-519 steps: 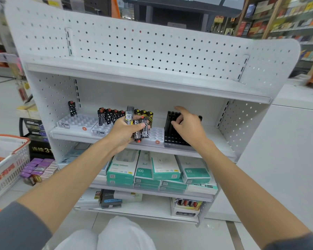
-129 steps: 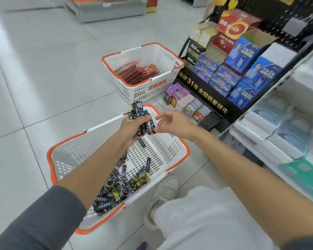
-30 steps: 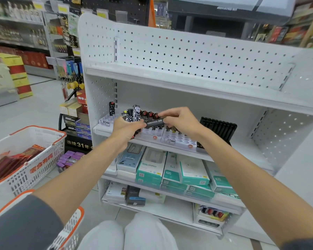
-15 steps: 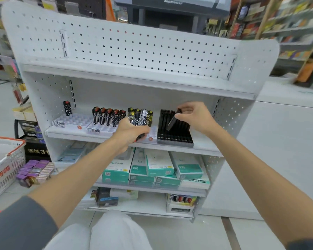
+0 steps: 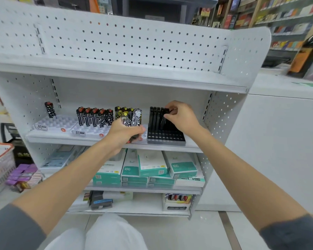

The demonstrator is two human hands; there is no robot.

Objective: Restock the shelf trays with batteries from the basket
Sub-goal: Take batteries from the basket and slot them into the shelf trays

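The right hand [image 5: 182, 119] pinches a black battery [image 5: 164, 118] tilted over the black tray [image 5: 167, 140] beneath its fingers [image 5: 171, 107]; straighten it, then press down gently. The left hand [image 5: 122, 135] grips spare batteries [image 5: 135, 117] alongside.

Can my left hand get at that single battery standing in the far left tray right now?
Probably not to grasp: the left hand grips a bundle of batteries, though nothing blocks the lone battery.

The shelf unit [image 5: 152, 44] looks like matt white perforated metal, the black tray [image 5: 165, 137] like glossy plastic.
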